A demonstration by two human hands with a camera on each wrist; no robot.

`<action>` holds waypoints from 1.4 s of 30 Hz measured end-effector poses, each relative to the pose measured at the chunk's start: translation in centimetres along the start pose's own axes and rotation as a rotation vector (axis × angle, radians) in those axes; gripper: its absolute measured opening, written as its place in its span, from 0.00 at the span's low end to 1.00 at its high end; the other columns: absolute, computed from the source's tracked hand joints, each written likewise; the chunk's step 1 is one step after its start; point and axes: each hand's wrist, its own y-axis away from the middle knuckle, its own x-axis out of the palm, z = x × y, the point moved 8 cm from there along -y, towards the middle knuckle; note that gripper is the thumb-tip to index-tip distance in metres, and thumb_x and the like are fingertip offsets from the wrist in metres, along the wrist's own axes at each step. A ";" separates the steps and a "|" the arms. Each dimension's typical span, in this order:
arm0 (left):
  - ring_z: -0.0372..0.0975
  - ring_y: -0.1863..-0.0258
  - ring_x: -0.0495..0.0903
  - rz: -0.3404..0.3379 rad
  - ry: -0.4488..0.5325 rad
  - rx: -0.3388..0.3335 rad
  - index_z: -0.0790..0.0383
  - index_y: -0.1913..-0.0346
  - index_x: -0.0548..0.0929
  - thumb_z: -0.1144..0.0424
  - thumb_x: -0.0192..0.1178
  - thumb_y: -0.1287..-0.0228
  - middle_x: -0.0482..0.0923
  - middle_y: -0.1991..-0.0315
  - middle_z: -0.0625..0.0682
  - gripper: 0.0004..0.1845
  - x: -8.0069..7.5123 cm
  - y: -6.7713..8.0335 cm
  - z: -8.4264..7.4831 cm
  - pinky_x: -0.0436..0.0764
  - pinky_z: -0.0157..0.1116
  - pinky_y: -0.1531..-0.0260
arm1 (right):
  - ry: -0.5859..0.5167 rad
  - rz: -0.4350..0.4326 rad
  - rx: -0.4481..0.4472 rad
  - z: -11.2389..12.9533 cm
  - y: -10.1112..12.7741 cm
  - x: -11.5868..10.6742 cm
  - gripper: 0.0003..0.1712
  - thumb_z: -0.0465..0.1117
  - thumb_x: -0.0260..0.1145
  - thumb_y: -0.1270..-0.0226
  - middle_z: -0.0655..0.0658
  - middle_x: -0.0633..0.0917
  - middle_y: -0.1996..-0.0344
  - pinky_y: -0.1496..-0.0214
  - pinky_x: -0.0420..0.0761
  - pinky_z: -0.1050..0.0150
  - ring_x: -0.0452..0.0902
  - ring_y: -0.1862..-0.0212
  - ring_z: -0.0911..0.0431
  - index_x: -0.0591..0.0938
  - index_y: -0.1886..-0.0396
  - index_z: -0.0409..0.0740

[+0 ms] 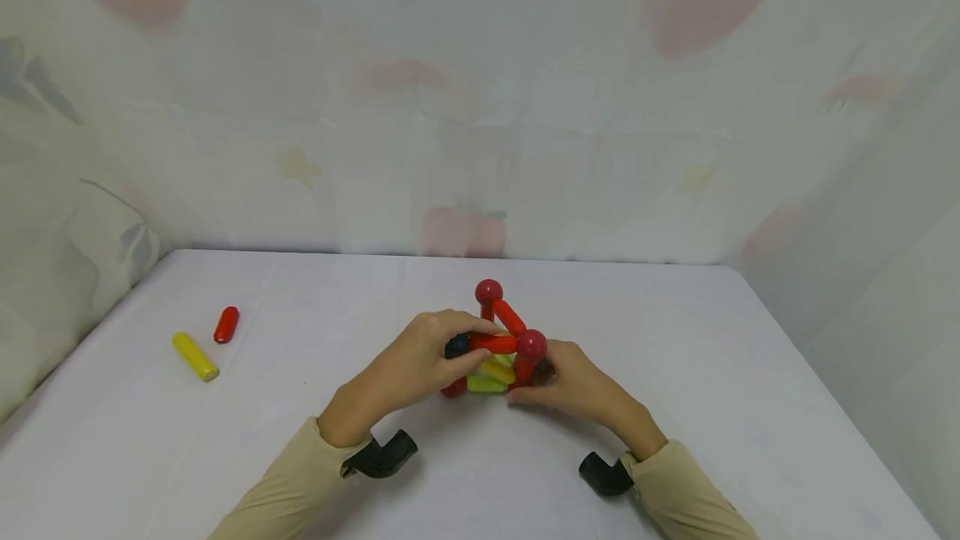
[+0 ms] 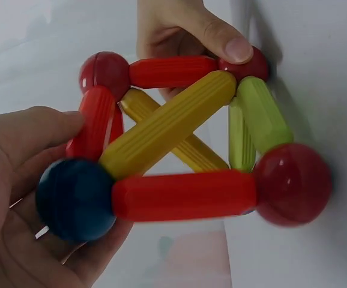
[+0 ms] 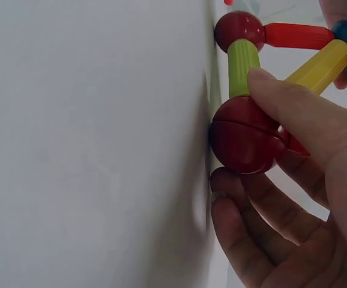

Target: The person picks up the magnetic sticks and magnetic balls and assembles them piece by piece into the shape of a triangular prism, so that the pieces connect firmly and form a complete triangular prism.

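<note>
A small frame of magnetic rods and balls (image 1: pixel 497 348) stands on the white table (image 1: pixel 675 357). It is built from red, yellow and green rods with red balls and one blue ball. My left hand (image 1: pixel 463 350) grips the blue ball (image 2: pixel 74 198) at one corner, thumb lying along a red rod (image 2: pixel 92 123). My right hand (image 1: pixel 531 388) pinches a low red ball (image 3: pixel 245 137) between thumb (image 3: pixel 293 111) and fingers. That ball sits against the tabletop. Another red ball (image 1: pixel 488 291) tops the frame.
A loose yellow rod (image 1: pixel 195 357) and a loose red rod (image 1: pixel 226 324) lie on the table at the far left. Patterned cloth (image 1: pixel 480 107) hangs behind and to both sides of the table. Black wrist mounts (image 1: pixel 386 455) sit under both sleeves.
</note>
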 end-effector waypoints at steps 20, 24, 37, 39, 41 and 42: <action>0.44 0.51 0.83 -0.095 -0.051 -0.149 0.56 0.43 0.83 0.61 0.65 0.34 0.85 0.49 0.49 0.17 -2.6 1.2 2.4 0.85 0.44 0.53 | 0.032 -0.034 0.068 -1.3 -0.3 -1.0 0.23 0.47 0.76 0.42 0.52 0.87 0.57 0.49 0.83 0.63 0.83 0.54 0.58 0.81 0.48 0.48; 0.43 0.51 0.83 -0.103 -0.070 -0.165 0.55 0.43 0.83 0.62 0.65 0.34 0.85 0.49 0.49 0.17 -2.8 1.9 3.3 0.85 0.45 0.53 | 0.025 -0.036 0.077 -1.4 -0.2 -1.0 0.23 0.46 0.76 0.42 0.51 0.87 0.57 0.49 0.83 0.61 0.83 0.54 0.57 0.82 0.48 0.48; 0.41 0.52 0.82 -0.129 -0.122 -0.210 0.56 0.44 0.83 0.64 0.66 0.35 0.86 0.51 0.47 0.16 -4.0 3.9 5.2 0.83 0.40 0.59 | 0.043 -0.075 0.084 -1.9 -0.1 -1.6 0.21 0.41 0.71 0.36 0.44 0.87 0.54 0.46 0.84 0.53 0.83 0.52 0.51 0.80 0.46 0.40; 0.42 0.52 0.82 -0.142 -0.128 -0.215 0.56 0.44 0.83 0.64 0.66 0.36 0.86 0.50 0.48 0.17 -4.4 4.0 5.4 0.83 0.40 0.60 | 0.045 -0.084 0.085 -2.0 -0.1 -1.6 0.20 0.40 0.71 0.36 0.44 0.87 0.53 0.46 0.83 0.53 0.83 0.52 0.51 0.79 0.46 0.40; 0.44 0.52 0.82 -0.153 -0.142 -0.226 0.57 0.44 0.83 0.64 0.66 0.36 0.86 0.50 0.50 0.17 -4.9 4.2 5.7 0.83 0.41 0.60 | 0.037 -0.092 0.085 -2.0 0.0 -1.7 0.21 0.40 0.71 0.36 0.44 0.86 0.53 0.45 0.83 0.53 0.83 0.51 0.51 0.79 0.45 0.40; 0.44 0.52 0.82 -0.158 -0.147 -0.235 0.57 0.44 0.83 0.65 0.66 0.35 0.86 0.50 0.50 0.17 -5.1 4.3 6.0 0.82 0.41 0.60 | 0.036 -0.095 0.083 -2.0 0.0 -1.7 0.22 0.40 0.71 0.36 0.44 0.86 0.52 0.45 0.83 0.53 0.83 0.51 0.51 0.78 0.44 0.40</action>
